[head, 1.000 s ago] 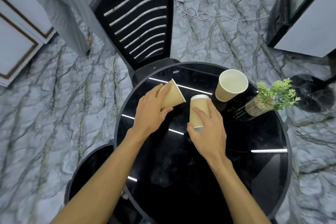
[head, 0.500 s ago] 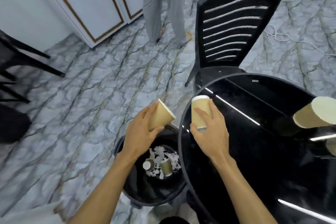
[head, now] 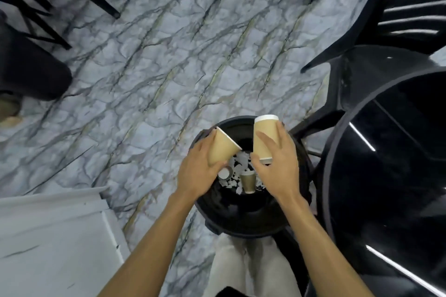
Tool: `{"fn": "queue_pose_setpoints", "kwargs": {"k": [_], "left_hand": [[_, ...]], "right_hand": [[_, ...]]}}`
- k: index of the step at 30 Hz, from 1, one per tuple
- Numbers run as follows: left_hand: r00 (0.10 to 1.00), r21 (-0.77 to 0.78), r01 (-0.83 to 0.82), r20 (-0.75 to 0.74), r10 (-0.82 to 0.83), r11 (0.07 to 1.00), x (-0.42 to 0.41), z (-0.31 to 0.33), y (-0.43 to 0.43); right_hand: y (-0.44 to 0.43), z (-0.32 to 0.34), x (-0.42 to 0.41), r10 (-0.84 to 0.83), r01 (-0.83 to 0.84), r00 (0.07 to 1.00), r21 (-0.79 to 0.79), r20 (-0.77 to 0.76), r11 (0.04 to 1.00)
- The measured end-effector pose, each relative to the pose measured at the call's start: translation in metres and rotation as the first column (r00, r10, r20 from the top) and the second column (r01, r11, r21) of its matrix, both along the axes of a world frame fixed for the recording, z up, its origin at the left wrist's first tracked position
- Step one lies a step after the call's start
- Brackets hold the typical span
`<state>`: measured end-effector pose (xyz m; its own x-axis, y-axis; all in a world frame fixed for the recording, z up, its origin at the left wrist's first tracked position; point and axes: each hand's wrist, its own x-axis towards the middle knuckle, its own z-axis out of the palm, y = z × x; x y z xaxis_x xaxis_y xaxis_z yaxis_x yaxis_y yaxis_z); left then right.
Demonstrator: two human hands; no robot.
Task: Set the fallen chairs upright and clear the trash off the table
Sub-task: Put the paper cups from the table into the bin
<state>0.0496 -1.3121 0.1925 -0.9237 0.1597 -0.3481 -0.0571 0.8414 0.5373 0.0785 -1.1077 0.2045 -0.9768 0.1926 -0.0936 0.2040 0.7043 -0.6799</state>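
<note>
Closest in, pale trousers [head: 243,270] show between two bare forearms reaching forward. The left hand [head: 200,171] grips a tan paper cup [head: 223,147] around its lower end, fingers curled on it; the cup is tilted, its open mouth turned up and to the right. The right hand [head: 277,166] holds a second tan cup [head: 264,137], thumb on one side and fingers wrapped round the other, the white-rimmed end pointing away from the person. Both cups hang over the mouth of a black bin [head: 241,222] on the floor. Inside it lie a brownish cup [head: 248,182], a smaller one [head: 225,173] (only its pale end shows clearly) and white scraps [head: 240,160]. Just right of the bin is the glossy black round table [head: 398,176]. Beyond that stands a black slat-backed chair [head: 376,75], seat against the table edge. Grey veined marble floor [head: 169,67] stretches away to dark chair legs [head: 48,0] at the far left.
</note>
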Motion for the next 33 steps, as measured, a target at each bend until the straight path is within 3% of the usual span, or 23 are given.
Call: {"fn": "queue_pose_setpoints", "kwargs": {"k": [3, 5, 12, 17, 26, 33], "left_hand": [[0.974, -0.207, 0.087, 0.223, -0.04, 0.974, 0.014, -0.064, -0.004], [0.94, -0.287, 0.125, 0.342, -0.02, 0.95, 0.025, -0.093, -0.008], [0.925, -0.242, 0.138, 0.379, -0.037, 0.961, 0.033, -0.093, -0.018], [0.933, -0.195, 0.16, 0.35, -0.084, 0.968, 0.02, -0.05, -0.013], [0.971, -0.145, 0.235, 0.074, -0.226, 0.961, -0.026, 0.055, 0.026], [0.905, -0.104, 0.396, -0.125, -0.407, 0.912, -0.045, 0.112, 0.113]], "right_hand": [[-0.01, -0.072, 0.017, 0.088, -0.165, 0.939, 0.21, 0.333, 0.964], [-0.014, -0.105, 0.033, 0.088, -0.215, 0.872, 0.216, 0.481, 0.952], [-0.017, -0.101, 0.049, 0.076, -0.127, 0.841, 0.06, 0.536, 0.99], [-0.015, -0.055, 0.034, 0.068, -0.091, 0.863, 0.022, 0.5, 0.996], [0.002, 0.052, 0.007, -0.001, 0.01, 0.963, -0.03, 0.269, 0.999], [0.065, 0.121, 0.032, -0.231, 0.231, 0.973, 0.067, 0.0, 0.971]]}}
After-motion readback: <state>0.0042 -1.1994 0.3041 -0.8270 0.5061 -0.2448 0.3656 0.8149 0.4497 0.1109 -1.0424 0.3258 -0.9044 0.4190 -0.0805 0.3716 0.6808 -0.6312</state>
